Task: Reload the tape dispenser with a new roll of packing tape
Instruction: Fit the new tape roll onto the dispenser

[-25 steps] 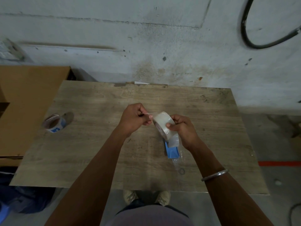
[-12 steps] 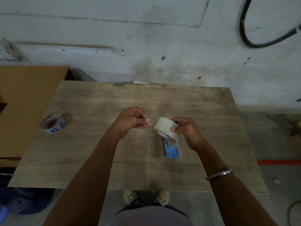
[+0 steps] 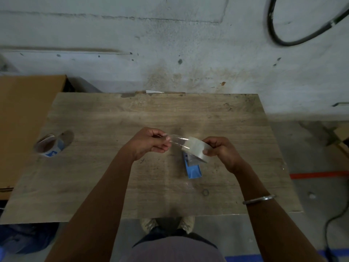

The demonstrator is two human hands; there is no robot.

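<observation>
Change since earlier frames: left hand (image 3: 149, 143) has drawn away from the tape roll (image 3: 196, 149), and a clear strip of tape (image 3: 176, 141) now spans the widened gap between the hands.
Left hand grip: thumb and fingertips pressed together on the free end of the strip.
Right hand grip: right hand (image 3: 221, 151) curls fingers and thumb round the roll, holding it above the table (image 3: 113, 176).
Roll position: held in the air just above the blue tape dispenser (image 3: 192, 170), which lies on the table directly under and nearer the person than the roll.
Strip axis: runs left to right, from the left-hand pinch to the top of the roll; it appears taut.
Key relation: dispenser lies below the roll, on the right-hand side; the right hand is nearer to it.
Judged step: free end peeled; roll not yet seated in the dispenser.
Next move calls for: lowering the roll toward the dispenser while keeping the strip off the table.
Other item: an old tape core (image 3: 50, 146) stands well apart at the table's left.
</observation>
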